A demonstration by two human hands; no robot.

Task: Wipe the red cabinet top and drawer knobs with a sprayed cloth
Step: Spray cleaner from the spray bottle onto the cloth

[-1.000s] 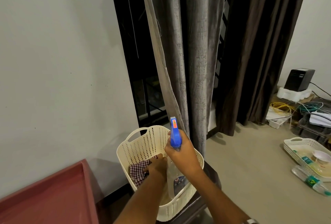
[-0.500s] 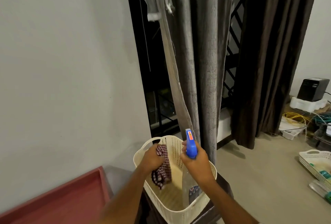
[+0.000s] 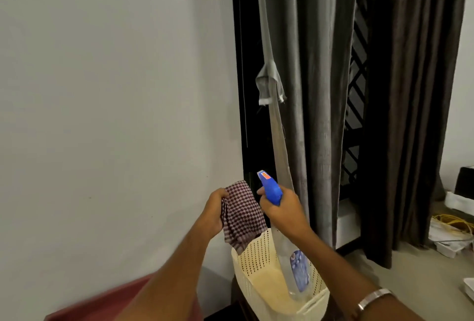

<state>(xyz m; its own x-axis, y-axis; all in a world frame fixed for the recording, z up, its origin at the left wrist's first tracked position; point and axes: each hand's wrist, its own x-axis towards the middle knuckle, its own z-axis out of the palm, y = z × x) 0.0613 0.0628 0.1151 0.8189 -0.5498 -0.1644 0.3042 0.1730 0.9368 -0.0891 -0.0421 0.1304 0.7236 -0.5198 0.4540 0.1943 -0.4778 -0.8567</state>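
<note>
Cloth point(image 3: 242, 214) now lifted above basket point(image 3: 259, 256), left hand point(image 3: 214, 211) gripping it, right hand point(image 3: 283, 209) clutching spray bottle point(image 3: 270, 188)

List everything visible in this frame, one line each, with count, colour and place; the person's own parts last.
cloth: 1, maroon and white check, held up above the basket
spray bottle: 1, blue head, clear body, nozzle towards the cloth
basket: 1, cream, perforated, bottom centre
cabinet top: 1, red, bottom left, blurred
curtains: 2, grey and dark brown, over the window
wall: 1, white, left
cables: bundle, yellow, right edge
bracelet: 1, silver, right wrist
left hand: grips the cloth
right hand: grips the bottle neck
</note>
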